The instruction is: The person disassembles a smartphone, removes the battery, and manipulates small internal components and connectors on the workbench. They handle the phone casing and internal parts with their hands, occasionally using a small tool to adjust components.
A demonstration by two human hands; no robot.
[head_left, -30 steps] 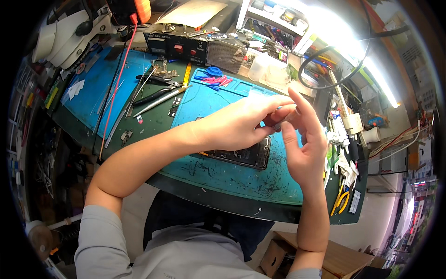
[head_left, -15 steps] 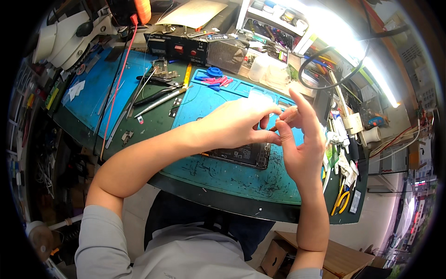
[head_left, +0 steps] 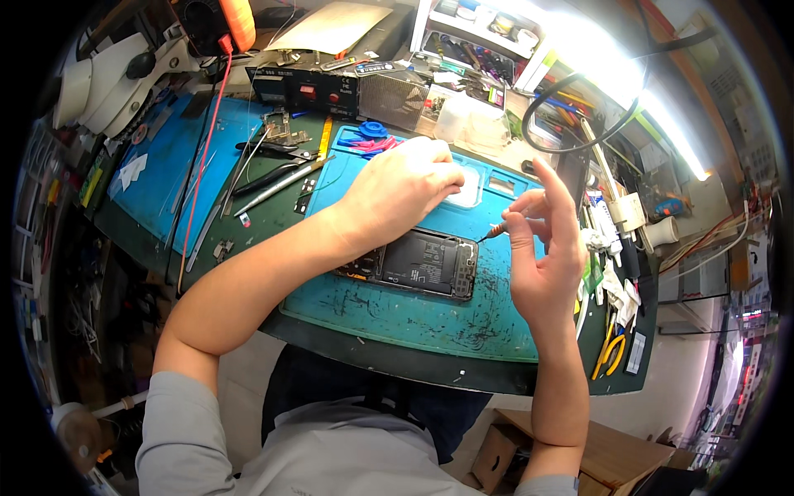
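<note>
Centrally, one phone [head_left: 466, 273], opened, its dark battery [head_left: 418, 258] bare; lies flat on the blue mat [head_left: 347, 318], slightly aslant, probably so that its inner side faces up and both hands can reach it.

Right hand [head_left: 542, 260]: grip pinching one slim driver [head_left: 496, 231], coppery handle between thumb and fingers, forefinger lifted clear. Dark tip slopes down and leftward to just beside the phone's upper right corner; contact cannot be told. A hold this light seems chosen for fine turning.

Left hand [head_left: 405, 178]: grip curled in, fingertips bunched; whether anything small sits between them cannot be told. Placed beyond the phone, at the near left of one white tray [head_left: 470, 197], which presumably stands close to keep little parts within reach.

Blue and pink pieces [head_left: 376, 147], one heap, at the mat's far edge, likely set there to leave the middle free for the phone.

Silver pen-like tool [head_left: 277, 183], on the green worktop [head_left: 389, 364], left of the mat; yellow-handled pliers [head_left: 610, 355], at the right edge: both apparently parked aside, out of the hands' way, yet near
</note>
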